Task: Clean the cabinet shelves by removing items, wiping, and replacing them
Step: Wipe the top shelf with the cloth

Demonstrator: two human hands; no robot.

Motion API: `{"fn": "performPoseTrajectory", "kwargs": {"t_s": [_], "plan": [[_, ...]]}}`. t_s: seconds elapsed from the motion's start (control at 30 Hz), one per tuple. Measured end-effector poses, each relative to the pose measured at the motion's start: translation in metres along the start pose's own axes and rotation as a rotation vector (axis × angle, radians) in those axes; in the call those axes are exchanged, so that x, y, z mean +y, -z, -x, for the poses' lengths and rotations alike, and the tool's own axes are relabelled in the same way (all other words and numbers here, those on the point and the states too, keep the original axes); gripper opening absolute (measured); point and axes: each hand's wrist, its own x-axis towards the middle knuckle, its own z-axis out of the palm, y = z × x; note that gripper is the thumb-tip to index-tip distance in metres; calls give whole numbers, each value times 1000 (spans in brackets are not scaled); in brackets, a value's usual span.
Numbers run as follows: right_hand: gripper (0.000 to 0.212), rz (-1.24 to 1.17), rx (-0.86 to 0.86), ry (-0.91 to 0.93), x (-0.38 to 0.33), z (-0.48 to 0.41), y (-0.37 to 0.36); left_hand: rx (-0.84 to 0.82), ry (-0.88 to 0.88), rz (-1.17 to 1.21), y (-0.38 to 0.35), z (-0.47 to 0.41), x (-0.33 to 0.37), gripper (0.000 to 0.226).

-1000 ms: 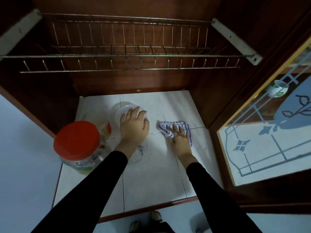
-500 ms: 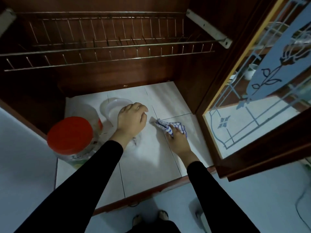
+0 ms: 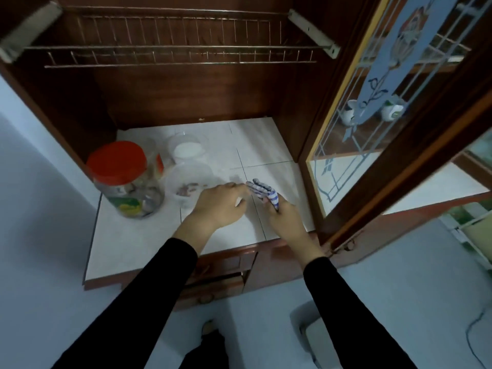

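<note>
Tiled cabinet shelf (image 3: 133, 243), seemingly part wiped, with three containers not yet taken out.
Curled fingers of the right hand (image 3: 283, 218) are clamped on a bunched blue-checked cloth (image 3: 262, 191), held over the tiles toward the near right of the shelf. The left hand (image 3: 218, 206) lies palm-down just beside it, fingertips bent toward the cloth; whether they pinch anything cannot be told. Left of the hands, a clear tub (image 3: 187, 182) with crumbs in it stands by a red-lidded jar (image 3: 117, 162), and a second tub (image 3: 187, 149) holding something white sits farther back. By the look of it, only the bare right side has been open to wiping. The tiles under the containers are left to do, perhaps also the wire rack (image 3: 181, 54) above, and then putting things back.
</note>
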Motion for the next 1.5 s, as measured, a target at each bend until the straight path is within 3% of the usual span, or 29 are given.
{"fn": "performPoseTrajectory", "kwargs": {"t_s": [0.2, 0.27, 0.33, 0.63, 0.83, 1.17, 1.5], "plan": [[32, -20, -85, 80, 8, 86, 31, -143, 136, 1, -39, 84, 40, 29], [25, -6, -125, 55, 15, 115, 41, -180, 166, -10, -54, 111, 51, 28], [32, 19, -156, -23, 28, 138, 47, -197, 206, 29, -67, 135, 59, 26], [38, 72, -145, -105, 68, 227, 71, -96, 237, 26, -90, 209, 99, 31], [33, 30, -12, -136, 74, 288, 85, -88, 171, 24, -92, 241, 123, 31], [33, -38, 106, -286, 90, 378, 113, -228, 25, 59, -121, 279, 176, 31], [31, -53, 242, -399, 156, 394, 174, -293, -144, 25, -151, 235, 271, 29]]}}
